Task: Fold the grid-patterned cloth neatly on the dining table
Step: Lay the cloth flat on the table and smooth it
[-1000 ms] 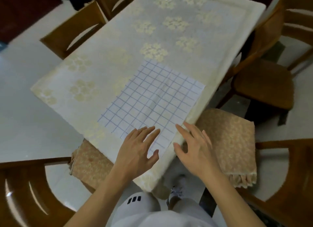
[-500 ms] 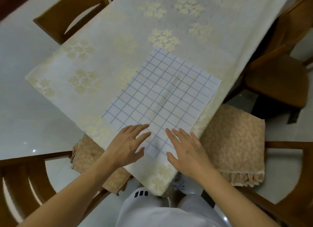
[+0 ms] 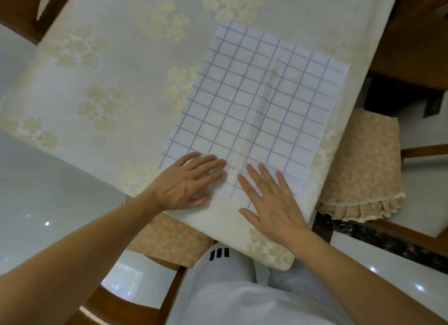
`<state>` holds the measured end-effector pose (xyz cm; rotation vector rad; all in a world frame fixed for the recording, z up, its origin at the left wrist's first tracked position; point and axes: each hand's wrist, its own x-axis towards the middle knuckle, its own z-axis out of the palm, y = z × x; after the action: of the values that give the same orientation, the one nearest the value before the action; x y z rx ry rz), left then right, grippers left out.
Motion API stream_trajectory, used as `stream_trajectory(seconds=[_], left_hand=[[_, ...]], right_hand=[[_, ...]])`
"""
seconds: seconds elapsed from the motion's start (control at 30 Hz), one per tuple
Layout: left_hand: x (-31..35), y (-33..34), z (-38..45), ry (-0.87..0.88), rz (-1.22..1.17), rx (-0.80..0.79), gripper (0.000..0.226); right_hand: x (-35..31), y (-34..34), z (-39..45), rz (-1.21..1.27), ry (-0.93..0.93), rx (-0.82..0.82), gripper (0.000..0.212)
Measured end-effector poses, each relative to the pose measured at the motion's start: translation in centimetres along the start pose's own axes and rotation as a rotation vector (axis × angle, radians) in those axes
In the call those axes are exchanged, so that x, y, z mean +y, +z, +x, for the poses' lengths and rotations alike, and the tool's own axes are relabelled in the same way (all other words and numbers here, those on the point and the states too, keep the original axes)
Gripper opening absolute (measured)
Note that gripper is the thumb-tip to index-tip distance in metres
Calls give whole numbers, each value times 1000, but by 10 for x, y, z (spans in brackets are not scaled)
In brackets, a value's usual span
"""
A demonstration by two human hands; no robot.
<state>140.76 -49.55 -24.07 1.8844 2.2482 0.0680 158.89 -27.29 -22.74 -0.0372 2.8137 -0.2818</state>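
Now pressing flat, fingers spread, left hand (image 3: pixel 186 183) and right hand (image 3: pixel 269 198) on cloth (image 3: pixel 252 106) lying at table (image 3: pixel 121 70) corner; probably risking trapping the centre ridge crooked when folding.

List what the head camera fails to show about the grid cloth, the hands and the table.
- Grid-patterned cloth: its near edge and near corners lie under the left hand and right hand.
- Layer count: the cloth lies flat, so how many folds it has cannot be told.
- Dining table: its far end is cut off by the frame's top edge.
- Palms: they face down, so contact beneath is hidden.
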Motion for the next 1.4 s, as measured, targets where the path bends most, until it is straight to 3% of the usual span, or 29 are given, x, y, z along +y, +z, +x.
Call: stream_trajectory(seconds=[0.23, 0.6, 1.13, 1.4], left_hand=[[-26, 7, 8, 132, 30, 14, 65], [-30, 10, 10, 153, 37, 46, 48], [-14, 0, 16, 6, -101, 34, 50], [-2, -7, 10, -56, -93, 18, 48]], right_hand=[[2, 21, 10, -74, 1, 44, 76], [1, 37, 9, -168, -63, 314, 51], [-18, 26, 14, -31, 123, 222, 79], [-20, 27, 7, -52, 95, 199, 76]])
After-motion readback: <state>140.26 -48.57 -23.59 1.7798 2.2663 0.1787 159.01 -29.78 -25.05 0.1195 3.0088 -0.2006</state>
